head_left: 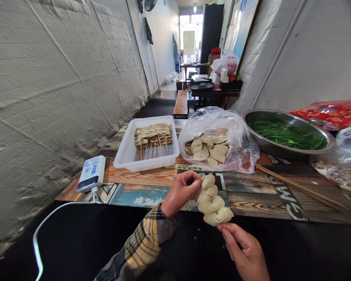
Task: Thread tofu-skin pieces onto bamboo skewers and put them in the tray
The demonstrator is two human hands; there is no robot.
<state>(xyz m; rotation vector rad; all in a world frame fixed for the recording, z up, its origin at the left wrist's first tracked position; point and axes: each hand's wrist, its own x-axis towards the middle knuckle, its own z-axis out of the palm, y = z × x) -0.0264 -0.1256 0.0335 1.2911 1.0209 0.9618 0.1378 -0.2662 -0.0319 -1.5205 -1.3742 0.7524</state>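
Your left hand [183,191] pinches skewered slices [212,203] near the top | your right hand [242,248] grips their lower end | patchwork-plank tabletop [146,177] | white brick-patterned wall [43,74] along the left

There is one left hand [181,192] and one right hand [245,249], and between them one loaded skewer [211,201], its slices too overlapped to count. From it, one white tray [148,164] at ten o'clock, its stacked skewers [153,136] uncountable; one clear bag [242,150] at twelve; one metal bowl [280,148] at two; one white device [93,171] with one cable [35,242] towards nine.
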